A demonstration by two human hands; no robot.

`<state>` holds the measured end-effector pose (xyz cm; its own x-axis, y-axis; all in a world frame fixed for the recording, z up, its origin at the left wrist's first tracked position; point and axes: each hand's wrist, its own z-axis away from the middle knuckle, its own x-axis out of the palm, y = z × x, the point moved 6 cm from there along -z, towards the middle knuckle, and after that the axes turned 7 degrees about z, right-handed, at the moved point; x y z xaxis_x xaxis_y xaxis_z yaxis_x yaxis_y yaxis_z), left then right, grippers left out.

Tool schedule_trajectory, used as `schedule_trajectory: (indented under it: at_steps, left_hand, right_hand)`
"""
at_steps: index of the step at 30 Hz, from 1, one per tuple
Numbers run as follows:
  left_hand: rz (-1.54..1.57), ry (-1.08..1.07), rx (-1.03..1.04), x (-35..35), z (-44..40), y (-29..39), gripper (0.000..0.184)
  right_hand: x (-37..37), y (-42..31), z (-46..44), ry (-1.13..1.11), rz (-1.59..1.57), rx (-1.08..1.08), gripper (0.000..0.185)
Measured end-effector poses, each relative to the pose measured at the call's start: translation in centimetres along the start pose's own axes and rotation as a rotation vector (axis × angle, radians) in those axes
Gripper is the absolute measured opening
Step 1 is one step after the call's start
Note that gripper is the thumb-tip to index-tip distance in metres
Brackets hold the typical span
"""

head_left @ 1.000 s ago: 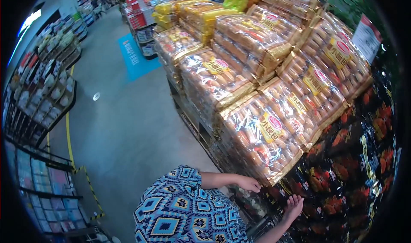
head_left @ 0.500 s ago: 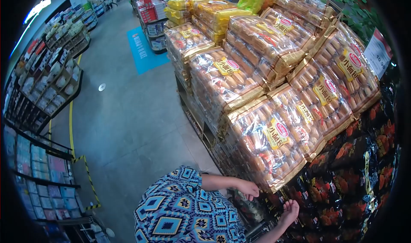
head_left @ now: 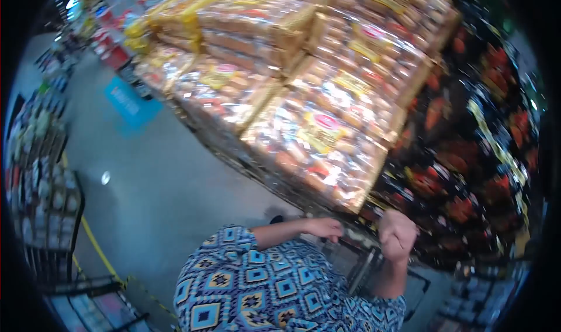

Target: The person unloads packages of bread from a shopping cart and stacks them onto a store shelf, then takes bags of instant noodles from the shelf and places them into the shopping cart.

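Right fingers (head_left: 399,236) curled into fist, left fingers (head_left: 334,232) bent, closure unclear; clear gold-edged packs (head_left: 373,177) hold bread rolls (head_left: 292,149)

The single head-worn view looks forward and steeply down from above the wearer's patterned shirt (head_left: 251,285), near below.

You're in a shop, by the look of the sealed bread packs (head_left: 321,127) stacked up in quantity beside dark printed packets (head_left: 456,162). Across the grey floor (head_left: 152,174) you have racks (head_left: 44,197) crowded with goods, with yellow line marking (head_left: 96,244) running along them and a blue floor sign (head_left: 131,107) by the far end of the stacks.
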<state>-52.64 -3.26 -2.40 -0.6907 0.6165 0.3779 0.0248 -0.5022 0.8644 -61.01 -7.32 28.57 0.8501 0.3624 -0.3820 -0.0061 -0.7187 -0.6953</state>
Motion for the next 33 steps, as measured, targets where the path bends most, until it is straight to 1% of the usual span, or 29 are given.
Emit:
schedule_trajectory:
  at_steps: [2,3,4,5,6,8,12,14,17,19,22,27,29,33]
  left_hand:
    - [-0.095,-0.092,0.146,0.0,-0.1,0.2,0.039]
    - [-0.131,-0.021,0.12,0.0,0.3,0.6,0.04]
    - [-0.116,0.048,0.017,0.2,1.4,1.8,0.04]
    - [-0.144,0.061,0.031,-0.1,1.5,1.8,0.04]
    - [-0.08,0.082,-0.028,0.1,2.3,2.4,0.038]
    - [-0.065,0.102,-0.051,0.3,3.7,3.7,0.035]
    - [-0.053,0.178,0.016,-0.9,2.6,1.0,0.031]
    - [-0.037,0.19,0.091,-1.5,1.8,-0.1,0.032]
    - [0.002,0.183,0.049,-1.7,1.8,-0.7,0.028]
    - [-0.002,0.188,0.06,-1.7,2.0,-0.6,0.029]
    - [-0.004,0.194,0.069,-1.6,2.5,-0.3,0.029]
    - [-0.002,0.185,0.076,-1.7,2.1,-0.6,0.03]
    - [-0.065,0.201,0.145,-1.7,1.9,-0.7,0.034]
    - [-0.073,0.2,0.162,-1.6,1.6,-1.1,0.034]
  right_hand:
    - [1.5,-1.6,-1.6,-0.022,0.063,-0.124,0.011]
    - [2.1,-1.5,-1.7,-0.023,0.042,-0.131,0.011]
    - [2.7,-1.2,-1.5,-0.025,0.029,-0.132,0.011]
    - [3.4,-1.1,-1.6,-0.03,-0.006,-0.115,0.011]
    - [3.9,-0.9,-1.6,-0.031,-0.027,-0.088,0.011]
    - [4.4,-0.1,-1.3,-0.053,-0.057,-0.019,0.013]
    - [5.1,0.7,-1.5,-0.066,-0.131,0.033,0.011]
    - [5.3,0.8,-1.7,-0.071,-0.162,0.054,0.011]
    - [5.7,1.0,-2.1,-0.079,-0.186,0.055,0.01]
    - [6.1,0.3,-2.2,-0.099,-0.241,-0.014,0.011]
    - [6.3,-0.5,-2.5,-0.128,-0.252,-0.06,0.011]
    - [6.3,-1.2,-2.6,-0.139,-0.17,-0.109,0.012]
    - [6.2,-1.3,-2.5,-0.138,-0.157,-0.111,0.012]
    - [6.2,-1.4,-2.2,-0.141,-0.115,-0.097,0.013]
